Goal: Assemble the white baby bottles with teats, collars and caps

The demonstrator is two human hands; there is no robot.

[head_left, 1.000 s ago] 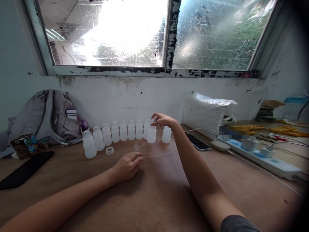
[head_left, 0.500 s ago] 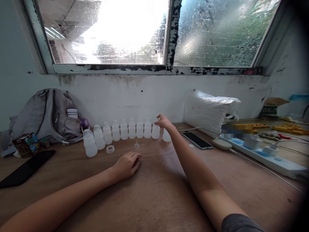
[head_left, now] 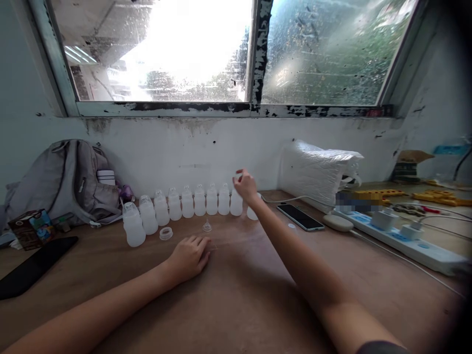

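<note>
My left hand (head_left: 190, 255) rests on the brown table with its fingers bent together. At its fingertips is a thin clear plastic piece (head_left: 214, 248), mostly covered by the hand. My right hand (head_left: 245, 187) is raised over the back row, just above a frosted baby bottle (head_left: 236, 205). Its finger and thumb are curled around a small gap; anything between them is too faint to make out. Several more baby bottles (head_left: 187, 204) stand upright with clear domed tops. My right wrist partly covers the rightmost bottle (head_left: 252, 212). A clear nipple (head_left: 207, 226) and a screw ring (head_left: 165, 233) lie in front.
At left are a grey backpack (head_left: 62, 182), a small carton (head_left: 31, 228) and a black flat object (head_left: 37, 265). To the right lie a phone (head_left: 300, 217), a white disc (head_left: 291, 225), a power strip (head_left: 401, 241) with cables, and a silver padded bag (head_left: 320, 167).
My right hand has lifted a little off the top of the bottle and moved slightly left. My left hand stays by the clear piece. The whole view has shifted slightly.
</note>
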